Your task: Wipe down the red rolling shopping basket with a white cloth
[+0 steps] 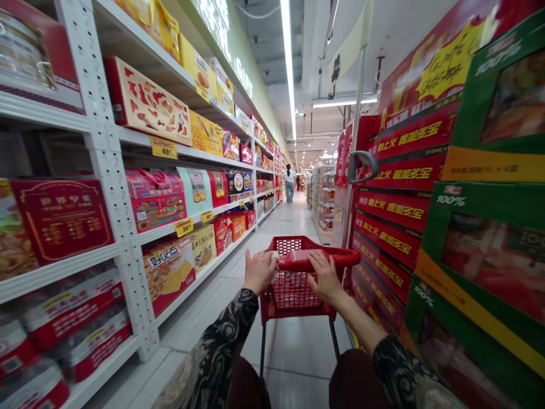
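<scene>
Two hands on one red cart (293, 292), which stands just ahead of the wearer, midway between the shelving and the stacked goods. Left hand (259, 272) curled around the left end of the handle (347, 259), a small white scrap (275, 257) at its fingers. Right hand (326, 276) hooked over the bar, right of middle; how hard it presses, cannot tell. Hands set apart: good for steering. Even pressure from both seems best; a heavier left push would likely swing the front rightward. Scrap probably weakens the left hold.

Pale tile floor (213, 298) beneath. White shelving (111, 170) along the left, boxed goods on it. Right: red cartons (389, 207) close to the handle's end, green boxes (481, 227) nearer; that side wants the most care. Far up the aisle, a person (289, 184).
</scene>
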`<act>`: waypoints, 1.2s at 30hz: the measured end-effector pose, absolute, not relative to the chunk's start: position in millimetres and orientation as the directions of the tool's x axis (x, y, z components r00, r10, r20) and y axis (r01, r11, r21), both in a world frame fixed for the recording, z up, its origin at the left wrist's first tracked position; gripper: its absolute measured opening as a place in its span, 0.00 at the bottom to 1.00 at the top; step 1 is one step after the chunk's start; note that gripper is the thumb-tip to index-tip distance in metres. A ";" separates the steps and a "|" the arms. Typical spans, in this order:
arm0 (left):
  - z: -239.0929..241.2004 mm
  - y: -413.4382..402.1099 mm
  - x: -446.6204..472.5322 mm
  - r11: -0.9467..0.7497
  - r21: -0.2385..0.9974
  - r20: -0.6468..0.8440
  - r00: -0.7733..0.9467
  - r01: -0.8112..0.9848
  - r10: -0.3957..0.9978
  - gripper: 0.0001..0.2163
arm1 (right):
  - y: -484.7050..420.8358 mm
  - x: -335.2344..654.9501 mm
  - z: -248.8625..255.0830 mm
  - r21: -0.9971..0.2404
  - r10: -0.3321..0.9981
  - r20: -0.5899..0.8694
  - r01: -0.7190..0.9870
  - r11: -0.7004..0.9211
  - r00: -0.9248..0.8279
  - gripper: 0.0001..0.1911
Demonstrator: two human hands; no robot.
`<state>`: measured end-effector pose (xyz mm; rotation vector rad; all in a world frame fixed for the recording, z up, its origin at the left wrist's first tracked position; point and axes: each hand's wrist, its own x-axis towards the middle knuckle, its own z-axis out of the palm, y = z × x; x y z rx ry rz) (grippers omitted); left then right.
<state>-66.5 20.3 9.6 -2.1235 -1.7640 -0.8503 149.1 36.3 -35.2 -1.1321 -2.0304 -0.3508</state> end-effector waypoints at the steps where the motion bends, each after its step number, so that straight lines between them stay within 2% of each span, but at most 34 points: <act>1: 10.4 18.8 -64.7 -0.227 0.154 0.579 0.098 0.962 0.809 0.13 | 35.9 149.9 -35.6 -0.120 0.598 0.738 0.811 0.573 -0.313 0.26; 7: 7.6 4.1 -38.4 -0.249 0.122 0.621 0.122 0.961 0.774 0.12 | 42.2 179.5 -36.5 -0.159 0.578 0.764 0.785 0.598 -0.286 0.22; 10: 2.1 -3.9 -31.0 -0.357 0.133 0.644 0.193 0.925 0.741 0.12 | 49.3 200.5 -32.9 -0.210 0.610 0.760 0.803 0.558 -0.225 0.19; 12: -2.9 -5.6 -32.1 -0.444 0.151 0.664 0.242 0.883 0.707 0.12 | 50.3 207.3 -27.9 -0.252 0.661 0.735 0.844 0.473 -0.151 0.19; 15: -10.6 -1.1 -37.2 -0.496 0.250 0.678 0.215 0.832 0.703 0.12 | 43.1 200.0 -19.4 -0.283 0.687 0.723 0.876 0.392 -0.074 0.19; 18: -16.3 7.4 -35.7 -0.490 0.382 0.653 0.146 0.784 0.743 0.12 | 31.0 179.3 -15.3 -0.284 0.659 0.740 0.825 0.488 -0.136 0.19; 20: -17.8 11.5 -28.8 -0.503 0.420 0.637 0.149 0.756 0.756 0.12 | 24.2 167.2 -17.3 -0.286 0.655 0.733 0.791 0.541 -0.183 0.19; 29: -13.7 6.7 18.3 -0.523 0.402 0.628 0.189 0.752 0.755 0.12 | 6.1 168.5 -34.4 -0.249 0.598 0.788 0.811 0.529 -0.148 0.19; 33: -18.3 12.5 18.0 -0.548 0.354 0.611 0.256 0.758 0.749 0.13 | 4.3 176.5 -35.9 -0.315 0.610 0.787 0.793 0.521 -0.088 0.18; 36: -22.9 19.7 14.2 -0.484 0.398 0.590 0.187 0.779 0.786 0.12 | 7.2 183.4 -38.2 -0.349 0.612 0.788 0.774 0.529 -0.063 0.18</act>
